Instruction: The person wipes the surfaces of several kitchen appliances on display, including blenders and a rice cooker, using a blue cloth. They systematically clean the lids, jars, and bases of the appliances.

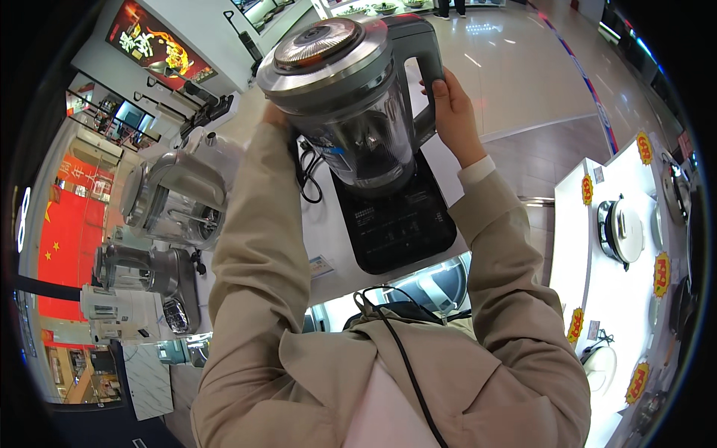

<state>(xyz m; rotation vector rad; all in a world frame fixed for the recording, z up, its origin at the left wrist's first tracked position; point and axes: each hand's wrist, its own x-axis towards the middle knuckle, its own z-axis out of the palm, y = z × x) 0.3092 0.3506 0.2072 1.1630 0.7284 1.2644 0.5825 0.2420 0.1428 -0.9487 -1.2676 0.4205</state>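
Note:
A large clear blender jug (370, 138) with a silver and dark grey lid (321, 45) is in front of me. Its bottom is over the black blender base (396, 224); whether it is seated there or lifted, I cannot tell. My right hand (454, 112) is closed around the jug's dark grey handle (418, 45). At the jug's left side, just below the lid rim, only a little of my left hand (274, 116) shows. Its fingers are hidden behind the jug. A coiled black cord (310, 175) lies on the white counter left of the base.
Several other blenders, including a grey one (183, 190), stand on the left close to my left forearm. A small price card (321, 266) lies near the counter's front edge. On the right, a lit white display stand (575, 246) carries pans and appliances with yellow-red tags.

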